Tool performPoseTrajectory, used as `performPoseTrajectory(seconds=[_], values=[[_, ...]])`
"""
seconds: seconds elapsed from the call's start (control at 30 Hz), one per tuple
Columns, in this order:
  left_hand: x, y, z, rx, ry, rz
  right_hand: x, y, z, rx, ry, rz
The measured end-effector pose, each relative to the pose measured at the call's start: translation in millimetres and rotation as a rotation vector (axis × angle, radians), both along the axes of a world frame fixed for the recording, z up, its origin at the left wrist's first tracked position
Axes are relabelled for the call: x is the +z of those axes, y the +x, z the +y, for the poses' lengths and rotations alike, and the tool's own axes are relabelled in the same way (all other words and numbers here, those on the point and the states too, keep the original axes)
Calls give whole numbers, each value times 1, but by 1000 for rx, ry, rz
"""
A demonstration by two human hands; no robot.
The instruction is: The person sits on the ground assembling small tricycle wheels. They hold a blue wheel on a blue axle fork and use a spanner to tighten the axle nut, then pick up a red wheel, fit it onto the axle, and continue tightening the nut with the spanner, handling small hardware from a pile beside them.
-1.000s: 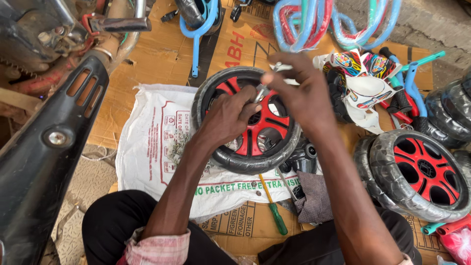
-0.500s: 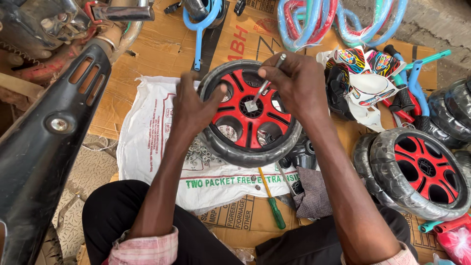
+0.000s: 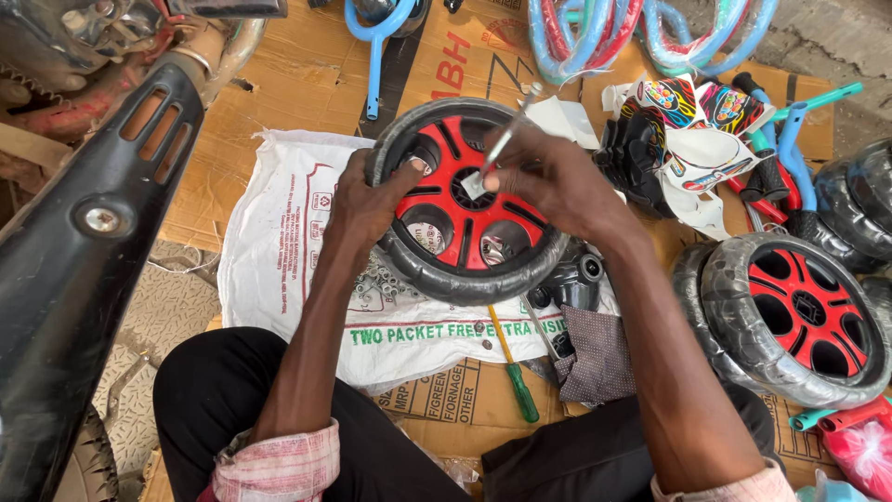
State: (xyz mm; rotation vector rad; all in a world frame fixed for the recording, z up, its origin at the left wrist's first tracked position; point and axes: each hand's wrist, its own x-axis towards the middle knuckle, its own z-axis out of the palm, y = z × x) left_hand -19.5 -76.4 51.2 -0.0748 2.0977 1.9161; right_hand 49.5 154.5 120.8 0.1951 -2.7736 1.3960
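Cardboard floor (image 3: pixel 279 84) | wheel (image 3: pixel 465 200): red spokes, black tyre | left hand (image 3: pixel 367 200) grasps rim | right hand (image 3: pixel 557 181) pinches metal rod (image 3: pixel 506 139)

wheel (image 3: pixel 465 214) on sack (image 3: pixel 279 242) | screwdriver (image 3: pixel 513 364) before | wheels (image 3: pixel 790 316) right

Wheel (image 3: pixel 465 200): small plastic toy-cycle wheel, black tyre, red spokes; tilted face-up, gripped at its left rim by the left hand (image 3: pixel 367 200), its hub under the right hand (image 3: pixel 557 181).
Axle rod (image 3: pixel 506 139): thin, silver-grey metal; slanting up and away from the hub, lower end pinched in the right fingers.
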Motion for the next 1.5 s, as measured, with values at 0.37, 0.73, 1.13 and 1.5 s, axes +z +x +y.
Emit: performPoseTrajectory(seconds=[0.37, 0.73, 1.13, 1.5], values=[[8, 1, -13, -21, -96, -26, -21, -1, -18, -33, 234, 130], [7, -1, -10, 7, -29, -24, -25, -5, -15, 46, 245, 274], [2, -2, -9, 42, -271, 77, -24, -2, -22, 79, 334, 344], [-5, -1, -12, 53, -72, 244, -34, 37, -36, -245, 121, 665]])
